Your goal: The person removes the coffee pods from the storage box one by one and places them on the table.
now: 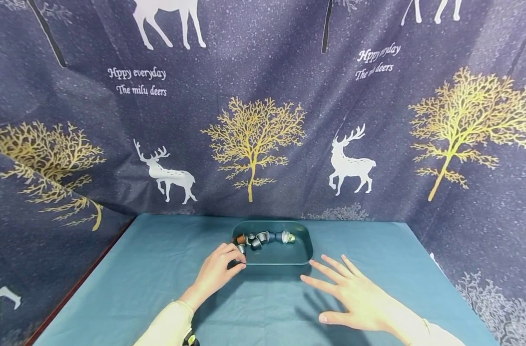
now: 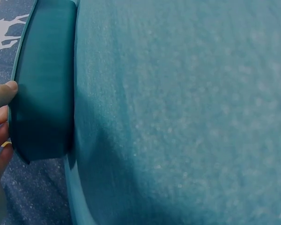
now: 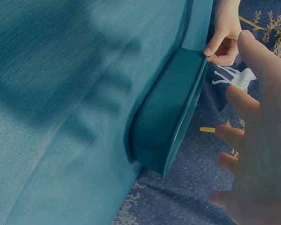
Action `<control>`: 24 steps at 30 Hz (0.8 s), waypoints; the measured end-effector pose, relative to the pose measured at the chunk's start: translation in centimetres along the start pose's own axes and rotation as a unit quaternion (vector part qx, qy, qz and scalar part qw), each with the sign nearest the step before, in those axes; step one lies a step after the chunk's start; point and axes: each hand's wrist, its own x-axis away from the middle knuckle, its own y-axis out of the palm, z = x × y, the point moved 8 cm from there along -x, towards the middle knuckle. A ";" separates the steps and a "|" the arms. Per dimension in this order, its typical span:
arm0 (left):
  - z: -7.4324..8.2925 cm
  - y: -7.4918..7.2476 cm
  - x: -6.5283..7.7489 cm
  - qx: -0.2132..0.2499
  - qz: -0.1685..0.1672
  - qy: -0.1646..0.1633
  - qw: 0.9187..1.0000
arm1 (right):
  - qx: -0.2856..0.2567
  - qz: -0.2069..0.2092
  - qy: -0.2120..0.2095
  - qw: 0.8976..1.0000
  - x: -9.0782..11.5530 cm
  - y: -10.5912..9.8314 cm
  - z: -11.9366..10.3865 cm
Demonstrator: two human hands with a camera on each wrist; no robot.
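One blue-green, cloth-covered worktop [image 1: 258, 315] carries, towards twelve o'clock, a dark-green, rounded-rectangular, apparently plastic tray [image 1: 278, 270]: likely light, stiff and smooth, best held by its rim at nine and three. The right hand [image 1: 354, 295], grip spread wide and holding nothing, is near its four-o'clock corner; the left hand [image 1: 219, 266] pinches the rim at eight. Small, mixed-colour, cup-shaped capsules [image 1: 256, 244] inside probably roll and dent easily.

Passage runs over the tabletop [image 1: 159, 254] left of the bin [image 1: 276, 269]; patterned cloth [image 1: 267, 62] bounds the far side. Capsules [image 1: 262, 237] obstruct the bin's left and far middle, with room at near right. The left hand [image 1: 217, 268] blocks its near left corner, the right hand [image 1: 358, 298] its near right approach.
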 end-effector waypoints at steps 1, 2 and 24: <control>0.0 0.0 0.0 0.000 0.001 0.000 1.000 | -0.001 0.000 -0.001 1.000 0.0 0.0 0.0; 0.1 0.0 0.0 -0.001 0.002 -0.001 1.000 | -0.001 -0.001 -0.002 1.000 -0.1 -0.1 0.0; 0.9 -0.8 1.3 -0.027 -0.051 0.021 0.998 | -0.033 -0.023 0.008 0.999 -1.5 -0.5 0.8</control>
